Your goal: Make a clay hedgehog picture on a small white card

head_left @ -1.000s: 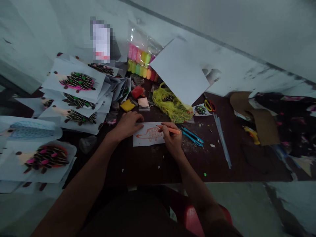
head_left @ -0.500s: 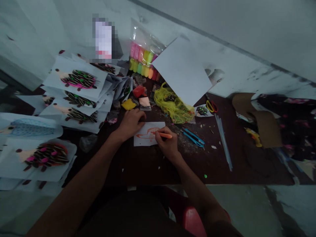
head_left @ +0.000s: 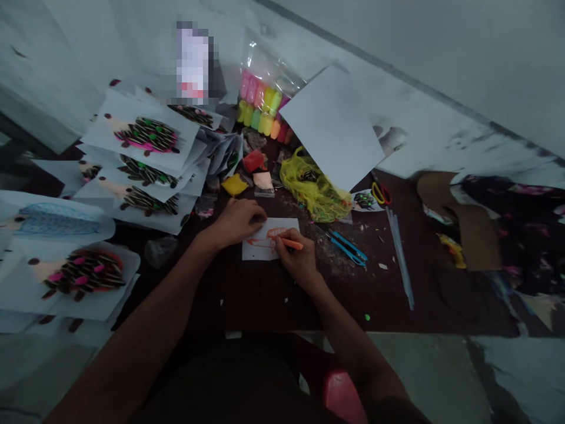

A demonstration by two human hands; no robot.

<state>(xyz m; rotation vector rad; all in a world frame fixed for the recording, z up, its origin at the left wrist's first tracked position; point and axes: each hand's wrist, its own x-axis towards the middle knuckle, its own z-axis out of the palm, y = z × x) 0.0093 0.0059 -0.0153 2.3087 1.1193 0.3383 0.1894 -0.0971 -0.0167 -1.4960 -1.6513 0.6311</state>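
A small white paper [head_left: 259,253] lies on the dark table, bearing an orange drawing with a rounded, patterned body. My right hand [head_left: 299,259] grips an orange marker [head_left: 291,243], its tip down at the drawing. At the paper's upper left corner rests my left hand [head_left: 238,222], its fingers loosely bent and the thumb apart from them, holding nothing. Just beyond it are a yellow clay packet [head_left: 234,185], a red one [head_left: 254,160] and a pale pink one [head_left: 263,181].
Stacked hedgehog pictures [head_left: 145,138] stand at left. A yellow plastic bag [head_left: 318,197], blank white sheet [head_left: 333,123] and bagged coloured clay [head_left: 260,109] lie behind. To the right are a blue cutter [head_left: 348,247], scissors [head_left: 380,193], clear sticks [head_left: 401,259] and brown cardboard [head_left: 479,235].
My right hand and the marker have shifted slightly over the drawing, and more orange lines show on its body. My left hand stays at the paper's corner. The camera view has moved a little.
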